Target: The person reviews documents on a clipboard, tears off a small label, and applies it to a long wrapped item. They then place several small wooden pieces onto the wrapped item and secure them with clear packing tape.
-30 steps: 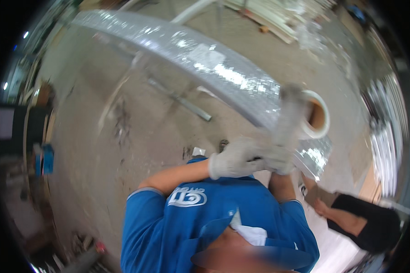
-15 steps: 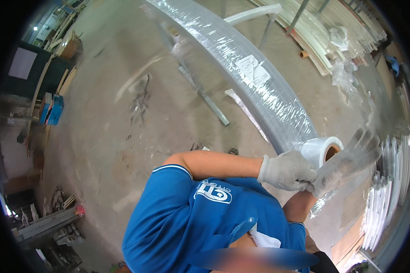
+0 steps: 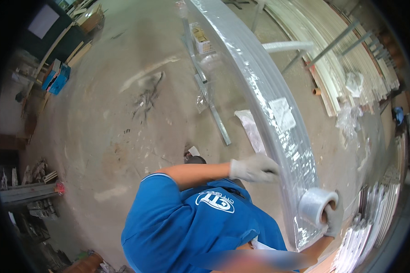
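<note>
My left hand [image 3: 255, 168], in a pale work glove, is beside the left edge of a long bundle [image 3: 278, 136] wrapped in clear stretch film. Its fingers reach toward the bundle, slightly bent and a little apart, with nothing seen in them. Whether they touch the film I cannot tell. On the bundle's near end rests a roll of stretch film [image 3: 315, 205] with a brown cardboard core. My right hand [image 3: 335, 219], gloved too, grips the roll at its open core end, some fingers hidden inside. A white paper sheet [image 3: 282, 113] lies on the bundle.
Long pale panels [image 3: 300, 50] are stacked at the far right among metal posts. Wrapped strips [image 3: 369, 227] lie at the near right. A metal bar [image 3: 218, 123] and white plastic [image 3: 251, 129] are on the floor left of the bundle. A blue box [image 3: 57, 77] stands at far left.
My left hand has let go of the right glove's cuff and moved left to the bundle's side. My right hand, earlier spread open, has come down and taken hold of the film roll.
</note>
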Action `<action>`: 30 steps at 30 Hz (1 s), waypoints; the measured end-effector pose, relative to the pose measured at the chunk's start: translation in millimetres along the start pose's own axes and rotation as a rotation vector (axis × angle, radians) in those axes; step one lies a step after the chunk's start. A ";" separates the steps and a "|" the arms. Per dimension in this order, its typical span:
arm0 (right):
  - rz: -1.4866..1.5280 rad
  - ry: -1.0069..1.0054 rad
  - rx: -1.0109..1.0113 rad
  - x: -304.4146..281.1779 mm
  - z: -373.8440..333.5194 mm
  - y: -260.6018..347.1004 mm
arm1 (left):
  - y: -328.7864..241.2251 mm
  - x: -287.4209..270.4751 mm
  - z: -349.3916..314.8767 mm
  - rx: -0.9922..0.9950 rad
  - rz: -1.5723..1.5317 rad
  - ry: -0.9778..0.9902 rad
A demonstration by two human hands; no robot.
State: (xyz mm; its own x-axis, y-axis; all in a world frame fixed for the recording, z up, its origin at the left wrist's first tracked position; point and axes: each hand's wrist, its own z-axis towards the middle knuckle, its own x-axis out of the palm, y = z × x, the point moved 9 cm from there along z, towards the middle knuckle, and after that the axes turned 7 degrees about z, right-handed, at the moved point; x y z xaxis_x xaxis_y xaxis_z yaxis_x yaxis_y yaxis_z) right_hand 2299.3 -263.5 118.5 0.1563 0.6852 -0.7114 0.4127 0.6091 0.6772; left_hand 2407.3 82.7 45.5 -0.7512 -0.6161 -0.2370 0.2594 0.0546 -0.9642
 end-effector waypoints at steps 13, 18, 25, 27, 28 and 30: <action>-0.114 -0.279 -0.261 57.2 33.5 283.5 | 149.6 -361.0 -273.4 -0.526 0.395 -0.553; 0.142 -0.122 -0.513 180.3 138.9 423.3 | 155.9 -467.6 -294.3 -0.532 0.431 -0.570; 0.438 -0.020 -0.547 339.9 269.5 565.2 | 191.4 -583.9 -233.4 -0.485 0.002 -0.566; 0.475 0.071 -0.558 391.1 298.1 606.6 | 195.3 -620.1 -196.0 -0.330 -0.284 -0.539; 0.587 0.192 -0.520 422.1 307.3 622.4 | 194.8 -634.1 -181.6 -0.270 -0.422 -0.510; 0.531 0.231 -0.561 474.9 326.6 667.0 | 190.4 -660.1 -149.6 -0.169 -0.688 -0.532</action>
State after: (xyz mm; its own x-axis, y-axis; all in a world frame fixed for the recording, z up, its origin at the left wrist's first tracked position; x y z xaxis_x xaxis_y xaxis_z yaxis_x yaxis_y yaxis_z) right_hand 2941.8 337.7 171.1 -0.0095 0.9674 -0.2531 -0.1860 0.2470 0.9510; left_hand 2861.6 617.4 0.6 -0.3147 -0.8369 0.4478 -0.2703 -0.3732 -0.8875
